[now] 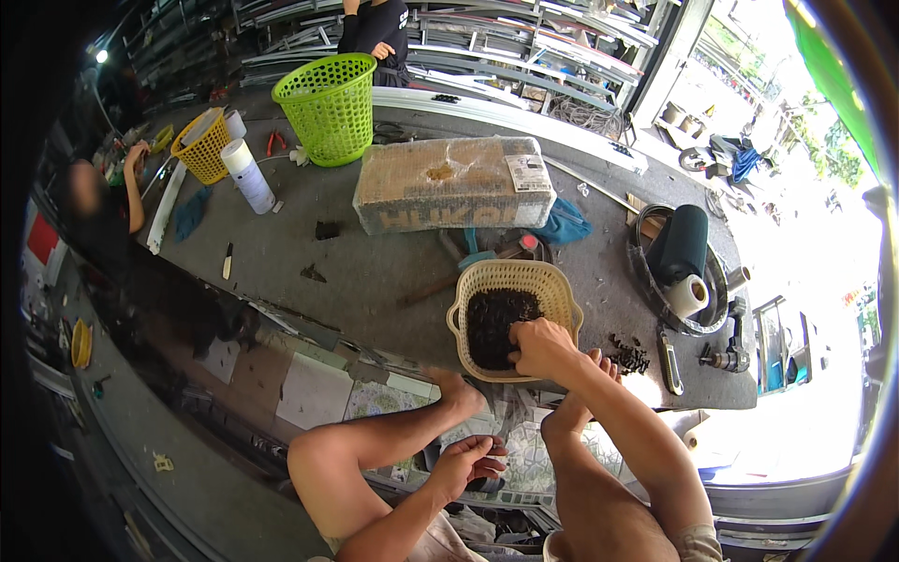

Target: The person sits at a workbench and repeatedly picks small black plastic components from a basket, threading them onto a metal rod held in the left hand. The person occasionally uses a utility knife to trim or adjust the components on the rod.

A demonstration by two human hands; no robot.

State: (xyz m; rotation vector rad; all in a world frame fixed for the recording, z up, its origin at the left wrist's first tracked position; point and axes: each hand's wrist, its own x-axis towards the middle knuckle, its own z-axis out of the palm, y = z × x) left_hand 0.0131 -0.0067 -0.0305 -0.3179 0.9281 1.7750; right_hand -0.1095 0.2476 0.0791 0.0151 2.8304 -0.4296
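A beige plastic basket (565, 304) stands at the near edge of the table, with many small dark pieces (496, 323) in it that look like screws. My right hand (545, 348) reaches over its right rim, fingers bent down among the pieces; whatever they grip is hidden. Below the table edge, above my lap, my left hand (464, 465) is closed with thumb and fingertips together. What it holds, if anything, is too small to make out. A loose heap of similar dark pieces (629, 356) lies right of the basket.
Behind the basket are a hammer (440, 288) and a wrapped box (454, 183). A green basket (328, 112), yellow basket (201, 148) and spray can (247, 178) stand farther left. At right are a round tray (641, 272), cutter (670, 363) and drill (729, 351). Two people work nearby.
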